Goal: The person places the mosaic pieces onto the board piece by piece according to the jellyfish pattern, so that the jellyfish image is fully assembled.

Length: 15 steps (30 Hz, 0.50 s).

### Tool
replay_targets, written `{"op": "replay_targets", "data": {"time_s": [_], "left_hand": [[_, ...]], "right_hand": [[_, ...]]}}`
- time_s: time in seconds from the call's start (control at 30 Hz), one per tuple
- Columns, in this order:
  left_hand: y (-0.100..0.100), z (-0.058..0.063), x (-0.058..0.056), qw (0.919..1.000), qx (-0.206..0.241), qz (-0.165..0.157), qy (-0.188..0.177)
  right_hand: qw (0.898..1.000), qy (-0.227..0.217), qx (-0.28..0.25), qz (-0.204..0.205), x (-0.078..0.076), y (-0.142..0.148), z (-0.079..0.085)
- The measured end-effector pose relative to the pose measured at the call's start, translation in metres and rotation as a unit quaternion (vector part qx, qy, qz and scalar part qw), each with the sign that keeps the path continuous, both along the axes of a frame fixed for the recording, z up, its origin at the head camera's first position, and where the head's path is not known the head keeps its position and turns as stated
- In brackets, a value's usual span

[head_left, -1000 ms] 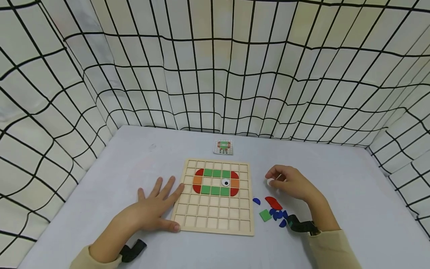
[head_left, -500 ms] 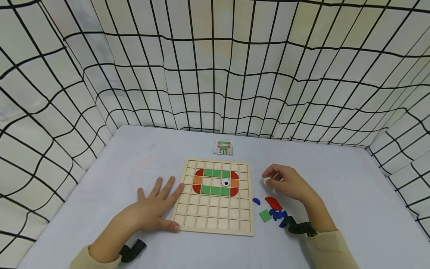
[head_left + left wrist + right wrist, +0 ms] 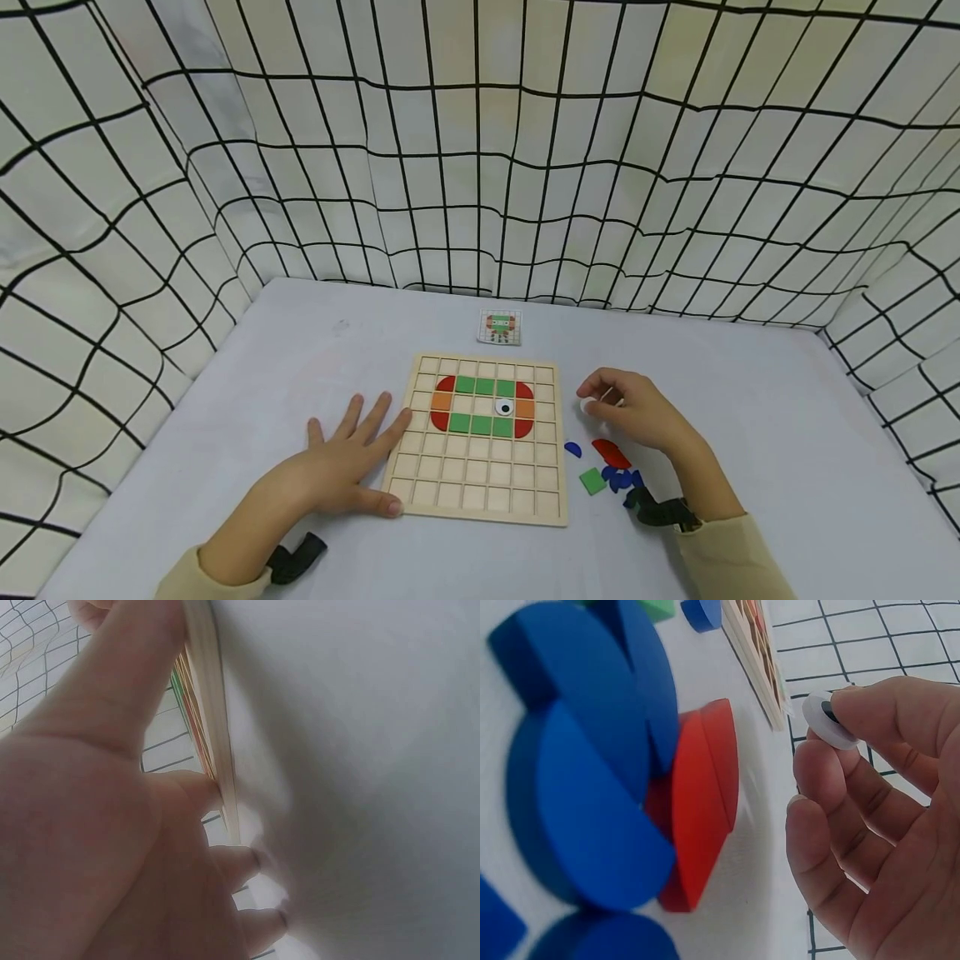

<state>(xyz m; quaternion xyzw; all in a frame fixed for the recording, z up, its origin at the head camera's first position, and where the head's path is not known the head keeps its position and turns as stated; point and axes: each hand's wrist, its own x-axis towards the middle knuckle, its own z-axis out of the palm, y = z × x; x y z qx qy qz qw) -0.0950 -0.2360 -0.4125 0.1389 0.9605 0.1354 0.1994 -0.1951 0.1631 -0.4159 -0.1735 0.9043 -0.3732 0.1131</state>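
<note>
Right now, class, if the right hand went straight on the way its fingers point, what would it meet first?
Probably the board, at its right edge: the right hand, pinching an eye, points there. Its height is unclear; it might pass above.

Square pale-wood grid board (image 3: 487, 520) lies flat on white tabletop (image 3: 750, 392), L hand (image 3: 348, 467) spread at its left edge, thumb & fingertip touching it. Upper part holds red quarter-round corner pcs (image 3: 523, 390), orange side pcs (image 3: 441, 402), two rows of green squares (image 3: 484, 387) & one white googly eye (image 3: 504, 407) w/ black pupil, rt of ctr btwn rows. 2nd white round googly-eye pc (image 3: 823, 721) is pinched in R hand (image 3: 637, 410) btwn thumb & fingers, just off board's rt edge.
</note>
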Motion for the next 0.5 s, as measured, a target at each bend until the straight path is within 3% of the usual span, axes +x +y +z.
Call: {"op": "replay_targets", "data": {"time_s": [0.3,0.5], "left_hand": [[-0.001,-0.002,0.003,1.0000,0.000,0.008,-0.005],[-0.001,0.000,0.002,1.0000,-0.006,-0.002,0.001]], "right_hand": [[1.000,-0.009,-0.009,0.012,-0.001,-0.006,-0.003],[0.999,0.001,-0.030,0.023,-0.003,-0.011,0.006]]}}
